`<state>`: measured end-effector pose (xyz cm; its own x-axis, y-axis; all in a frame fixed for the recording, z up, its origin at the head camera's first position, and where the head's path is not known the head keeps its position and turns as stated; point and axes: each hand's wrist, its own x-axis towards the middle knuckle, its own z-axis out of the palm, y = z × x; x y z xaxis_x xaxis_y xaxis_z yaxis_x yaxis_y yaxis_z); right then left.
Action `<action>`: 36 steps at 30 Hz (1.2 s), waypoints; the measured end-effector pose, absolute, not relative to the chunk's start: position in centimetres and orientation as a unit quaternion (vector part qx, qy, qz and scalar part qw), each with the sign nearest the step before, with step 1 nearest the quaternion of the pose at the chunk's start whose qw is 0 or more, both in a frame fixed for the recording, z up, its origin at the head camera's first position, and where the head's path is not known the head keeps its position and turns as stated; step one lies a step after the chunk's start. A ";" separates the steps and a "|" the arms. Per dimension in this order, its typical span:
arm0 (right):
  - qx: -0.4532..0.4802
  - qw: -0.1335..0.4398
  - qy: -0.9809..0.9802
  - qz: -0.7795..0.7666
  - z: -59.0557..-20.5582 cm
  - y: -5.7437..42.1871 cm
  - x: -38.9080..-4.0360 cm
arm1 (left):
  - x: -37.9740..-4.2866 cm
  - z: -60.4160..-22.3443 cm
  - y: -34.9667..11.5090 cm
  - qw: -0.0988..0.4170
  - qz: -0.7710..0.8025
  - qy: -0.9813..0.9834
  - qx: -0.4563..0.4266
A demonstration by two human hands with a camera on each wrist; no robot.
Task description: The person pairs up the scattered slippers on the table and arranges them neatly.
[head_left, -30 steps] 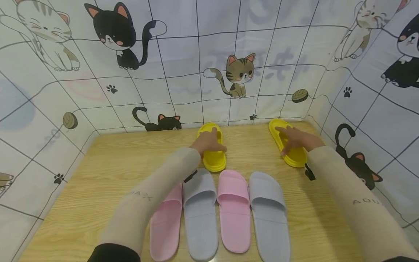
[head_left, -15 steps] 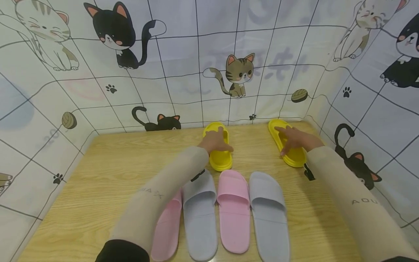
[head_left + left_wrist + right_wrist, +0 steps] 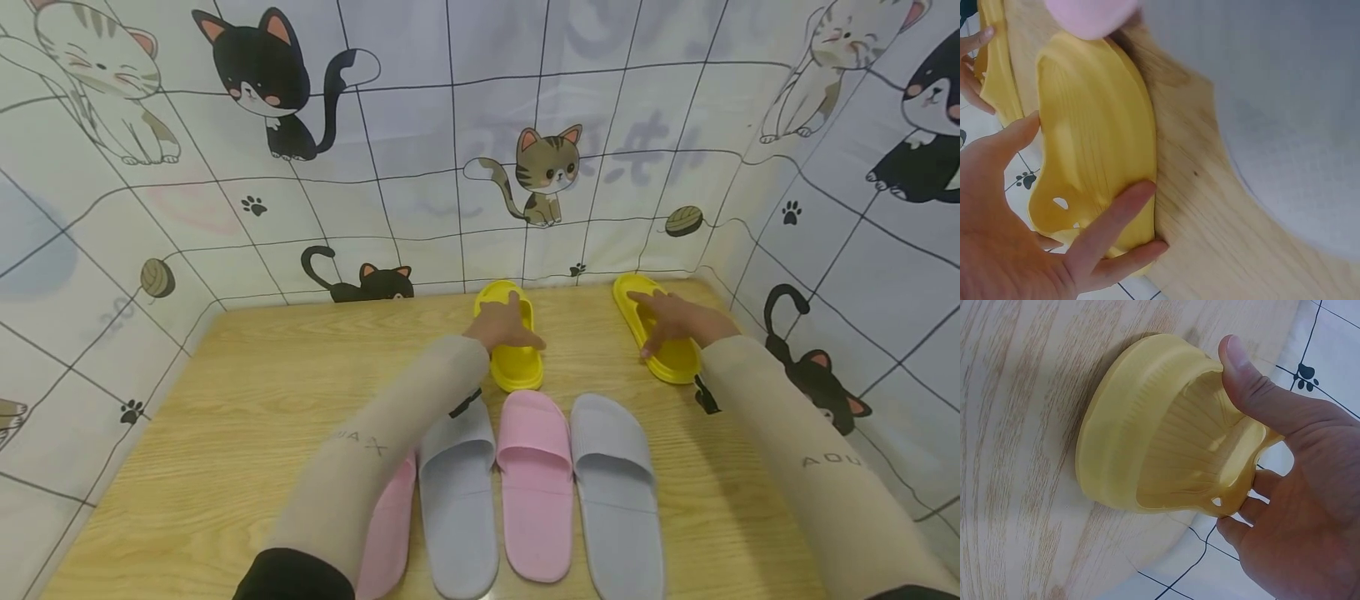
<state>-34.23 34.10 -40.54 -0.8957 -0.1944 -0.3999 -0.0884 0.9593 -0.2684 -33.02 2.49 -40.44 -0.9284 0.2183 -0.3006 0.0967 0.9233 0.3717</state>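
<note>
Two yellow slippers lie at the back of a wooden surface by the wall. My left hand (image 3: pixel 504 325) grips the left yellow slipper (image 3: pixel 517 371) across its width. In the left wrist view the thumb is at one edge of that slipper (image 3: pixel 1094 119) and fingers reach the opposite edge. Farther right, my right hand (image 3: pixel 678 321) holds the right yellow slipper (image 3: pixel 677 365), which sits slightly angled. The right wrist view has the thumb on one side of this slipper (image 3: pixel 1116 437) and the fingers on the other, partly hidden.
Nearer the camera, a pink slipper (image 3: pixel 390 533), a grey slipper (image 3: pixel 461 517), a second pink one (image 3: pixel 536 508) and a second grey one (image 3: pixel 622 517) stand in a row. A cat-patterned cloth wall (image 3: pixel 420 192) bounds the wooden surface (image 3: pixel 262 400) at back and sides.
The left yellow slipper has slid right along the surface with my left hand, narrowing the gap to the other yellow one. My right hand and its slipper have hardly moved.
</note>
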 end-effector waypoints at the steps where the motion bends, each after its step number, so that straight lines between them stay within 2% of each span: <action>1: -0.071 0.218 0.966 -0.121 -40.6 34.1 -34.3 | -33.0 -40.4 2.5 0.172 0.182 0.965 0.082; 9: -0.078 0.212 0.967 -0.117 -40.6 33.9 -34.2 | -32.4 -40.3 2.8 0.174 0.199 0.962 0.074; 14: -0.096 0.210 0.965 -0.125 -40.3 33.7 -33.7 | -32.1 -40.2 2.8 0.198 0.230 0.951 0.066; 27: -0.085 0.215 0.964 -0.128 -40.1 33.4 -33.5 | -31.4 -39.9 3.7 0.239 0.285 0.919 0.127; 36: -0.082 0.213 0.964 -0.134 -40.4 33.9 -33.9 | -31.0 -39.6 4.7 0.234 0.282 0.919 0.145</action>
